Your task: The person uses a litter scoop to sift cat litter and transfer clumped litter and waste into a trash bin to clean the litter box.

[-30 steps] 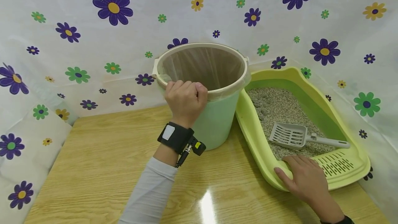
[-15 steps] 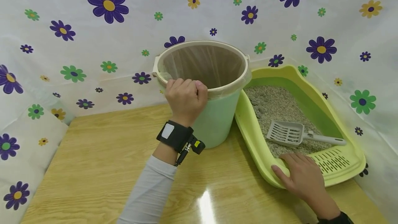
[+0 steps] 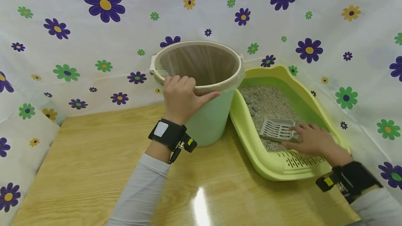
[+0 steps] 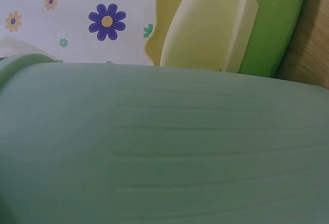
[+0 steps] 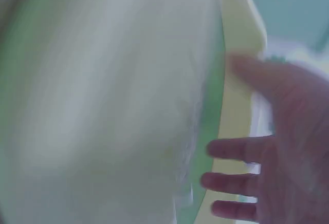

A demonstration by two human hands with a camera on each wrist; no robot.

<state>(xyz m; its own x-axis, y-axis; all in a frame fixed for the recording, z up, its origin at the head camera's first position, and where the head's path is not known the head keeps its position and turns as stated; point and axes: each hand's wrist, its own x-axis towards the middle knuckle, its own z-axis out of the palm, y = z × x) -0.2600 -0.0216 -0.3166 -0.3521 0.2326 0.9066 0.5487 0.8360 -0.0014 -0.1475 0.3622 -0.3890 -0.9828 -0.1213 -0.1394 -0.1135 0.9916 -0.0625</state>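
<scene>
My left hand (image 3: 182,98) grips the front rim of a mint-green trash can (image 3: 207,125), fingers curled over the cream ring and thumb stretched to the side. A clear liner hangs inside the can. The can's ribbed wall (image 4: 164,142) fills most of the left wrist view. My right hand (image 3: 314,142) hovers over the yellow-green litter box (image 3: 267,165), fingers spread, at the handle of a grey slotted litter scoop (image 3: 277,129). The scoop lies on the litter (image 3: 267,102), its handle mostly hidden by the hand. Blurred in the right wrist view, that hand's fingers (image 5: 234,183) are apart.
Both containers stand on a wooden table (image 3: 110,170), the litter box right beside the can. A flower-printed white sheet (image 3: 132,34) encloses the back and sides. Darker clumps (image 3: 251,105) show at the litter's left edge.
My right hand has left the litter box's front rim and moved up and right over the scoop's handle. My left thumb has swung outward. The view has shifted a little right.
</scene>
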